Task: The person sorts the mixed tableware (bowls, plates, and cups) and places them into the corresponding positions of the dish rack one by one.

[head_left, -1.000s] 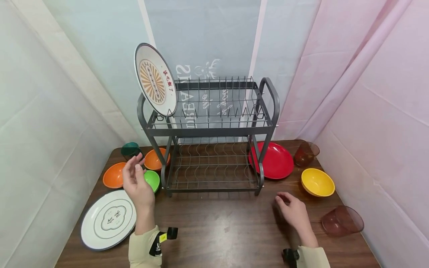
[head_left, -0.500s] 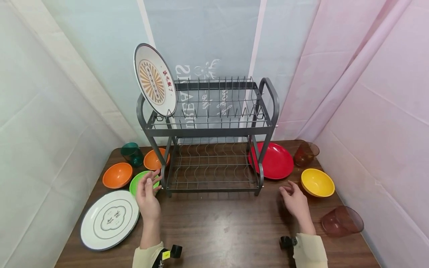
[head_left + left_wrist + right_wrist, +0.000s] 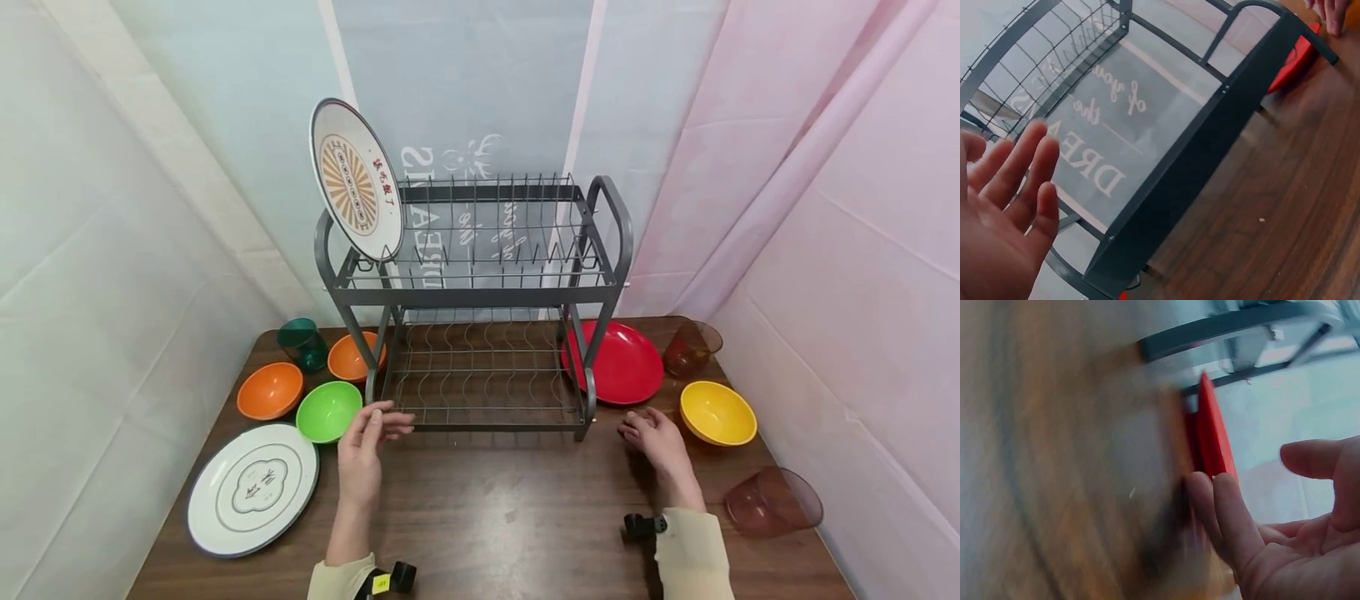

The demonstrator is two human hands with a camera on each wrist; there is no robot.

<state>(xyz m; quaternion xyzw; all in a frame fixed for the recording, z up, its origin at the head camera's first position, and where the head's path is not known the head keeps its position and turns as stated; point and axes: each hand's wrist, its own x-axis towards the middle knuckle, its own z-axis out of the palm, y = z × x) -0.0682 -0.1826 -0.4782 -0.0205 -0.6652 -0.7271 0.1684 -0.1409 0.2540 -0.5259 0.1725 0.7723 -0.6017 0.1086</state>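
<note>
My left hand (image 3: 362,454) is held over the table, just in front of the rack's lower left corner, its fingers spread and holding nothing. A green bowl (image 3: 330,412) lies close to its left. In the left wrist view its palm and fingers show in front of the dark two-tier dish rack (image 3: 1166,181). My right hand (image 3: 662,450) is low over the table, between the red plate (image 3: 628,367) and the yellow bowl (image 3: 717,413). Its thumb is apart from its fingers and nothing is held. In the right wrist view, the fingertips appear near the plate's edge; contact cannot be told.
A white patterned plate (image 3: 356,179) leans upright at the upper rack's left end. On the left lie a white plate (image 3: 253,490), two orange bowls (image 3: 271,391) and a teal cup (image 3: 303,345). An amber cup (image 3: 692,348) and a plum cup (image 3: 773,502) lie on the right.
My left hand has moved right and toward me, away from the bowls on the left. My right hand has shifted slightly forward, toward the red plate. The view has turned a little.
</note>
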